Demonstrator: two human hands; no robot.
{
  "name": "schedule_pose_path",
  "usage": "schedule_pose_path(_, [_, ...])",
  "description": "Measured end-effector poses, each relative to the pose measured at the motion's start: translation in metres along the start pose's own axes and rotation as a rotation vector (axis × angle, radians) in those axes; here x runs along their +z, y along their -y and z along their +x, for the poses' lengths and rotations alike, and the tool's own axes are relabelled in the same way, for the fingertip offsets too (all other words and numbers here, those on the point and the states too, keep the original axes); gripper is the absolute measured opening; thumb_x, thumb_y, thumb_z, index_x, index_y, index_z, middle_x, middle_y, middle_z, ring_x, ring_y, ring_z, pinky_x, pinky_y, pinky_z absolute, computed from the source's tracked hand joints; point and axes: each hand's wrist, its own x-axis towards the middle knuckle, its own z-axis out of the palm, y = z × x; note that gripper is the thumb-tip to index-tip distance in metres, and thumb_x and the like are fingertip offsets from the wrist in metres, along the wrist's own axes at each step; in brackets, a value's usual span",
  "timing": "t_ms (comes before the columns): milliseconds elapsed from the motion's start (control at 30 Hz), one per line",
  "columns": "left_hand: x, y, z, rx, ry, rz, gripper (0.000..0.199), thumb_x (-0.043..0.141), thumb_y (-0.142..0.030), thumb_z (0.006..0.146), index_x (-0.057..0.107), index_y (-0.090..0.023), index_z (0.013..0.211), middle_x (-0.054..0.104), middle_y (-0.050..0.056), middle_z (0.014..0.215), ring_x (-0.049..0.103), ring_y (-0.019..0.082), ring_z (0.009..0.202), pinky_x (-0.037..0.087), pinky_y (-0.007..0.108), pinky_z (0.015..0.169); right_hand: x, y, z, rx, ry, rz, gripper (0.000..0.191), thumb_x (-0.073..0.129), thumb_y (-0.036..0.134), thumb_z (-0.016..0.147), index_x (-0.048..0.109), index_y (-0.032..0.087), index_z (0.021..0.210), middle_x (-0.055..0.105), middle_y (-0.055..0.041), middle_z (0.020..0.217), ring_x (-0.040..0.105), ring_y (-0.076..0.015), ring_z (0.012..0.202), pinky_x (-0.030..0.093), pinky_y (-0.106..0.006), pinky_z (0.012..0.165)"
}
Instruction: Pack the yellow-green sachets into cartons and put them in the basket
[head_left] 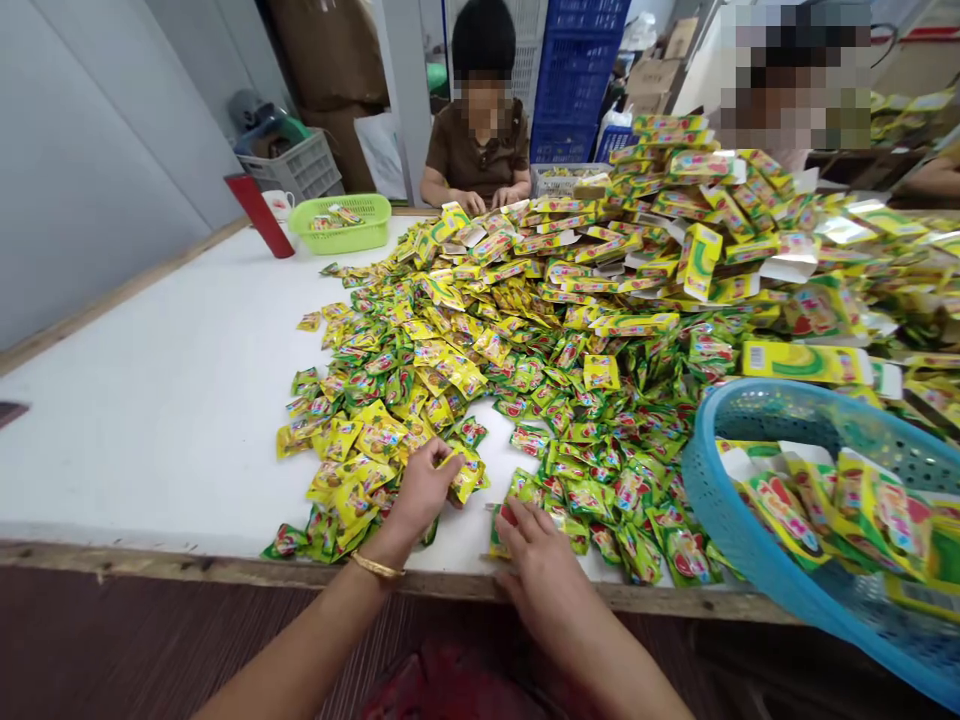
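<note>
My left hand (420, 492), a gold bracelet on its wrist, pinches a yellow candy packet (469, 474) over the white table. To its left, yellow packets (358, 440) lie heaped. Near the table's front edge, my right hand (538, 548) curls over a small yellow-and-green box (496, 540). Most of that box is hidden under the fingers, and whether it is open I cannot tell. Green packets (592, 495) with a watermelon print spread to the right of my right hand.
A blue basket (701, 470) holding boxes stands at the right front. Behind the packets rises a pile of small boxes (701, 260). A green basket (379, 225), a red cylinder (261, 215) and a mug (279, 203) stand at the back left. Co-workers (480, 150) sit across the table (165, 410).
</note>
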Motion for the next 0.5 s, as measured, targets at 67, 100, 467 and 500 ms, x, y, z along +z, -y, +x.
schedule_pose_path(67, [0.001, 0.001, -0.004, -0.041, 0.023, -0.049, 0.033, 0.063, -0.045, 0.061, 0.042, -0.020, 0.064, 0.040, -0.009, 0.054, 0.039, 0.007, 0.040, 0.034, 0.018, 0.031, -0.008, -0.009, 0.006, -0.021, 0.097, -0.008, 0.049, 0.073, 0.027, 0.065, 0.061, 0.022, 0.112, 0.057, -0.0137, 0.122, 0.051, -0.0317, 0.110, 0.043, -0.042, 0.080])
schedule_pose_path(100, [0.001, 0.001, -0.005, -0.050, 0.030, -0.061, 0.033, 0.064, -0.044, 0.060, 0.042, -0.020, 0.064, 0.041, -0.009, 0.054, 0.038, 0.006, 0.039, 0.033, 0.017, 0.030, -0.012, -0.012, 0.010, -0.029, 0.120, -0.019, 0.049, 0.074, 0.028, 0.065, 0.060, 0.024, 0.113, 0.058, -0.0120, 0.119, 0.052, -0.0308, 0.108, 0.042, -0.043, 0.081])
schedule_pose_path(467, [-0.003, -0.006, -0.007, -0.028, 0.051, -0.085, 0.028, 0.062, -0.041, 0.063, 0.044, -0.020, 0.064, 0.040, -0.009, 0.053, 0.037, 0.007, 0.040, 0.031, 0.016, 0.031, -0.005, -0.028, 0.020, -0.073, -0.173, -0.051, 0.061, 0.054, 0.024, 0.077, 0.038, 0.021, 0.136, 0.053, -0.0123, 0.111, 0.052, -0.0234, 0.094, 0.045, -0.037, 0.079])
schedule_pose_path(500, [-0.003, -0.008, -0.006, -0.002, 0.049, -0.053, 0.026, 0.060, -0.040, 0.064, 0.044, -0.020, 0.064, 0.040, -0.008, 0.054, 0.038, 0.007, 0.041, 0.032, 0.017, 0.032, -0.002, -0.029, 0.020, -0.050, -0.233, -0.010, 0.061, 0.053, 0.026, 0.078, 0.037, 0.019, 0.136, 0.052, -0.0125, 0.111, 0.052, -0.0231, 0.094, 0.045, -0.036, 0.078])
